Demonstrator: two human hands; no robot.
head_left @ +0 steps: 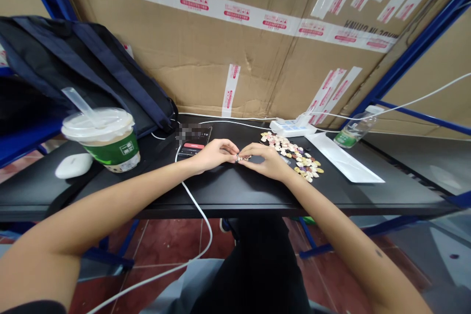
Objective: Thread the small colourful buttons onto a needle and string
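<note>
My left hand (215,153) and my right hand (265,161) meet over the black table (228,189), fingertips pinched together on a tiny pale piece (240,158). Both hands are closed in a pinch. Just to the right of my right hand lies a strip of several small coloured beads or shells (294,154) spread on the table. A phone (195,141) with a lit screen lies just behind my left hand.
A lidded drink cup with straw (106,140) and a white mouse (73,165) stand at the left. A dark bag (84,68) lies behind them. A white power strip (292,127), a white flat sheet (342,158), a plastic bottle (355,130) and cardboard wall (235,34) are at the back.
</note>
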